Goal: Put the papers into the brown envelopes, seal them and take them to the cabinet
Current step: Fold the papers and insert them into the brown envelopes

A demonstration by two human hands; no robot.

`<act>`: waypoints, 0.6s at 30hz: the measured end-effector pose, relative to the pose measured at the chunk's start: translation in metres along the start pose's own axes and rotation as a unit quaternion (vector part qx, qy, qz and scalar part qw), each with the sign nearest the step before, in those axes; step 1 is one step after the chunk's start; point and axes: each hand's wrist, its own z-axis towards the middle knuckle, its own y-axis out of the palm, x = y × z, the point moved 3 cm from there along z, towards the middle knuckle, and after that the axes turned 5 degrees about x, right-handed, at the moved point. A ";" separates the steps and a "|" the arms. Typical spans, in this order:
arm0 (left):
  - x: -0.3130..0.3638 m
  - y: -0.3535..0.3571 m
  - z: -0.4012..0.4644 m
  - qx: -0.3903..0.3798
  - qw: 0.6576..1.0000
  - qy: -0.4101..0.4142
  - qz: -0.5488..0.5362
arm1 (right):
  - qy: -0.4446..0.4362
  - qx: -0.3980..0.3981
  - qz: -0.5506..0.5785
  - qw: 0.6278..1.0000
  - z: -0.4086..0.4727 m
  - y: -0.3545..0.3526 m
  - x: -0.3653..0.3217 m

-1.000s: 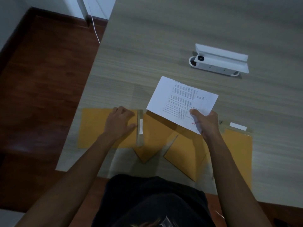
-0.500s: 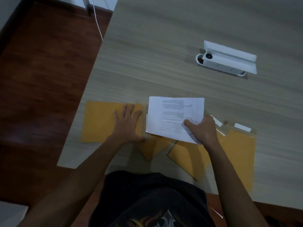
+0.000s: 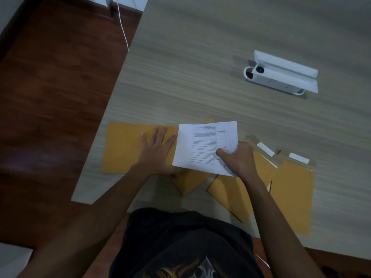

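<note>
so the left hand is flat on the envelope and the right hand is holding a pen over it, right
Not quite: the right hand holds the printed paper, not a pen. The left hand does lie flat on the envelope. The head view shows it.

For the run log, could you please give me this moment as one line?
left hand: flat on left envelope | right hand: pinches printed paper at envelope mouth | paper not yet inside | other envelopes unsealed

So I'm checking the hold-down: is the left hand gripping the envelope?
No, the left hand lies flat with fingers spread on the envelope, pressing rather than gripping it.
</note>
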 end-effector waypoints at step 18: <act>0.009 -0.001 0.004 0.002 0.999 -0.046 -0.002 | -0.102 0.029 -0.065 0.992 -0.016 -0.010 -0.015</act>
